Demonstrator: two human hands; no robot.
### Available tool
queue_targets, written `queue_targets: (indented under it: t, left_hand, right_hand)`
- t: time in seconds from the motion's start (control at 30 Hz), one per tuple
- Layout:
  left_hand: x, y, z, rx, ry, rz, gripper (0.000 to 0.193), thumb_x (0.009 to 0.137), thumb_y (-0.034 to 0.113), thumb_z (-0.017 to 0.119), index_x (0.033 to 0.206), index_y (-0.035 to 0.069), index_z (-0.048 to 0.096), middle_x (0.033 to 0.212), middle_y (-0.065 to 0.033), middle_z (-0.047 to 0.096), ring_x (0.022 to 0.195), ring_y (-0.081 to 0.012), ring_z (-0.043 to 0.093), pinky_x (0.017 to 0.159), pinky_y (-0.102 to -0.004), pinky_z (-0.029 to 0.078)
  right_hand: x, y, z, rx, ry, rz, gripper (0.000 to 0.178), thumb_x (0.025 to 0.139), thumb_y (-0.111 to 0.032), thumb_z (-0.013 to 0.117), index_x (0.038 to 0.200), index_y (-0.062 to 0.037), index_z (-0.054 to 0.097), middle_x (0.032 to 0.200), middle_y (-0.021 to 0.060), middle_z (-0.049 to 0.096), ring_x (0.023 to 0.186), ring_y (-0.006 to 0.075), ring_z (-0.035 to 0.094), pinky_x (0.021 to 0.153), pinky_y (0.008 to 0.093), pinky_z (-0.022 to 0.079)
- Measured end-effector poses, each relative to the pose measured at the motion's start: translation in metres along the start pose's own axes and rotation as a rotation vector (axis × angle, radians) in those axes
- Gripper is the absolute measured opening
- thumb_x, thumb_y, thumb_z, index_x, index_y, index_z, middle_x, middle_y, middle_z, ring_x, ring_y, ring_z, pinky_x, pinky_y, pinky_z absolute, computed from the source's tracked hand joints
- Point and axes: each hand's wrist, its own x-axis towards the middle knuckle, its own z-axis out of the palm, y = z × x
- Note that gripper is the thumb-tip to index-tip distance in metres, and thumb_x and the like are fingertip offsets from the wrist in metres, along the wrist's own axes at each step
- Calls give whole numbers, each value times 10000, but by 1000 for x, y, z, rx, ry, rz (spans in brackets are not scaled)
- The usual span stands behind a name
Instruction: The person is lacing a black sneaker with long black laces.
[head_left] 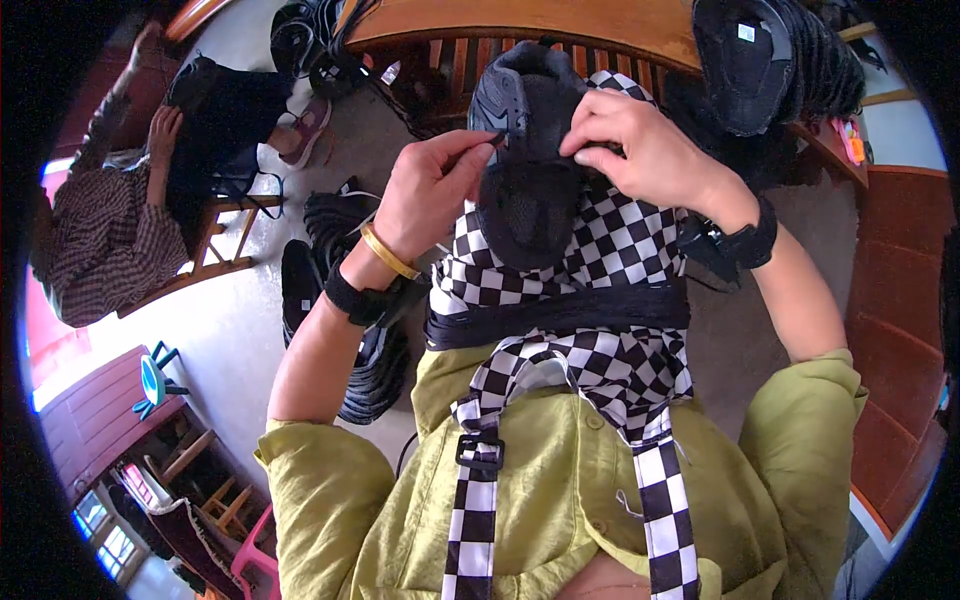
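A black shoe upper (530, 205) lies over my lap, its toe toward me and its eyelet rows farther away. My left hand (432, 190) is closed in a pinch at the shoe's left side, with a thin black lace end showing at the fingertips. At the opposite side, my right hand (640, 145) has thumb and forefinger nearly together against the shoe's edge; what they hold is hidden. A black-and-white checkered apron (625, 235) is under the shoe. Across the apron at my waist runs a bundle of black laces (560, 315).
Stacked black shoe uppers (375, 375) lie on the floor to my left. More stacked uppers (745, 75) rest at the far right, by a wooden table (530, 20). At far left another person (115, 235) sits with dark material. A small stool (153, 380) stands on the left.
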Motion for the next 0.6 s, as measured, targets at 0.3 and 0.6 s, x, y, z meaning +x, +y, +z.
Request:
queue_targets:
  t: [0.3, 0.6]
  left_hand:
    - [11, -3, 4, -33, 69, 67, 228, 990, 157, 651, 1107, -32, 704, 915, -2, 695, 799, -43, 574, 703, -207, 476]
    - [10, -18, 9, -61, 107, 59, 226, 966, 179, 686, 1054, -28, 711, 907, -4, 695, 813, -60, 589, 738, -226, 485]
  right_hand:
    - [-1, -32, 6, -34, 96, 162, 92, 837, -80, 704, 835, 10, 689, 929, 83, 595, 799, 256, 620, 720, 356, 507]
    - [-13, -24, -1, 53, -104, 662, 204, 852, -217, 755, 843, -17, 719, 648, 167, 646, 650, 321, 676, 631, 381, 518]
